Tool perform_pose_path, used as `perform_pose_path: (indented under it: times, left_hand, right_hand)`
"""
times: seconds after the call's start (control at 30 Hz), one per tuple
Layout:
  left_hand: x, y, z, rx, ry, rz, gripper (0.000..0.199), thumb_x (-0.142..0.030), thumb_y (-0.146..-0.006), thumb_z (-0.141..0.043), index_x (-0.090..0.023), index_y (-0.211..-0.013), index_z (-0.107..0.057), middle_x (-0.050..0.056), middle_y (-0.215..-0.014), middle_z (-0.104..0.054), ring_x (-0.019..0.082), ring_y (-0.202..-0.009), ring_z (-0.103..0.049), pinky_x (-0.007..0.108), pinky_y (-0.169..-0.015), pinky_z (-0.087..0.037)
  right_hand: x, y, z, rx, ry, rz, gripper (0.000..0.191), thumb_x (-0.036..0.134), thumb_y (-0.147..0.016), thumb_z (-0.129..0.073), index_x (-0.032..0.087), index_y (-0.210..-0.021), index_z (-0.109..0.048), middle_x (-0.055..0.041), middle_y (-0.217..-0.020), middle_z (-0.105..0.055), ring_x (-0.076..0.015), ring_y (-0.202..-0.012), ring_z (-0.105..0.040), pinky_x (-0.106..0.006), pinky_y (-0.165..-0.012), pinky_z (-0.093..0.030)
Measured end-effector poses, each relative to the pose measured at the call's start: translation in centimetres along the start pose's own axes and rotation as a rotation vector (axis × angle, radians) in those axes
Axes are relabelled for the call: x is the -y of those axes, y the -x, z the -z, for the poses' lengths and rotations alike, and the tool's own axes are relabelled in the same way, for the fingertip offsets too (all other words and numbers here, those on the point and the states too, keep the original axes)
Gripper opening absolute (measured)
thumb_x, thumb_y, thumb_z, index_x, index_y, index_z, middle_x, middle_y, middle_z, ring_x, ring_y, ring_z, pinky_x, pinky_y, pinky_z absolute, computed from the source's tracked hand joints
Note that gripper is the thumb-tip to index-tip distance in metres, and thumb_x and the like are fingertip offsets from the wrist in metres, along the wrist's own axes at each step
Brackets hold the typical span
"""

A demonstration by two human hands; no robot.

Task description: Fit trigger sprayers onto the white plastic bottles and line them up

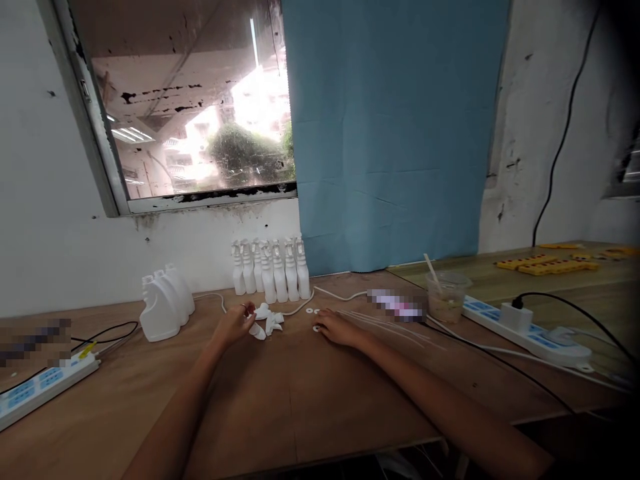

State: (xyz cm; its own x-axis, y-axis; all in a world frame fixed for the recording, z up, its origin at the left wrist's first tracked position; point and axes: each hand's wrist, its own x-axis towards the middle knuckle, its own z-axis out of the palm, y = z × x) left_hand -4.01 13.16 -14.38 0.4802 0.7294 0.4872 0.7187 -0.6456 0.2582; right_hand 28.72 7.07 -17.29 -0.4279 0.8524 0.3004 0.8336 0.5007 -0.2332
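Note:
My left hand (pixel 235 325) is closed round what looks like a white spray trigger head (pixel 257 331) with a red part (pixel 249 309) at the fingertips; the fingers cover some of it. Just right of it, more white trigger heads (pixel 274 323) lie loose on the table. My right hand (pixel 334 327) rests palm down on the wood, its fingers curled together at a small white washer (pixel 316 329). Another white washer (pixel 309 311) lies flat beyond those fingertips. Thin white tubes (pixel 385 323) are spread out to the right of this hand.
Several white spray bottles (pixel 278 277) stand upright by the wall. White handled jugs (pixel 161 310) are at the left. Power strips lie at the left (pixel 47 387) and right (pixel 530 340), with cables across the wooden table (pixel 250 413). A plastic cup (pixel 447 300) stands at right.

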Motion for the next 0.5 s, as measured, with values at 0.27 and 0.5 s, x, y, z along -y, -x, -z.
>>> perform_pose_path:
  times: [0.27,0.5]
  left_hand:
    - [-0.3,1.3,0.6,0.408,0.090,-0.064,0.052,-0.058,-0.073,-0.066,-0.023,-0.110,-0.062,0.005,-0.111,-0.062,0.025,-0.096,-0.058,0.029,-0.080,-0.043]
    - [-2.0,1.0,1.3,0.444,0.093,-0.161,0.029,-0.030,-0.073,-0.062,-0.021,-0.100,-0.065,0.004,-0.096,-0.064,0.021,-0.082,-0.059,0.026,-0.070,-0.042]
  right_hand:
    - [0.4,0.4,0.5,-0.005,-0.033,-0.059,0.012,0.012,-0.083,-0.055,0.014,-0.086,-0.065,-0.0121,-0.095,-0.066,-0.0238,-0.091,-0.059,-0.032,-0.080,-0.044]
    - [0.3,0.5,0.2,0.021,-0.061,-0.022,0.023,0.005,-0.082,-0.051,0.017,-0.095,-0.066,-0.0113,-0.102,-0.065,-0.0242,-0.099,-0.057,-0.035,-0.088,-0.042]
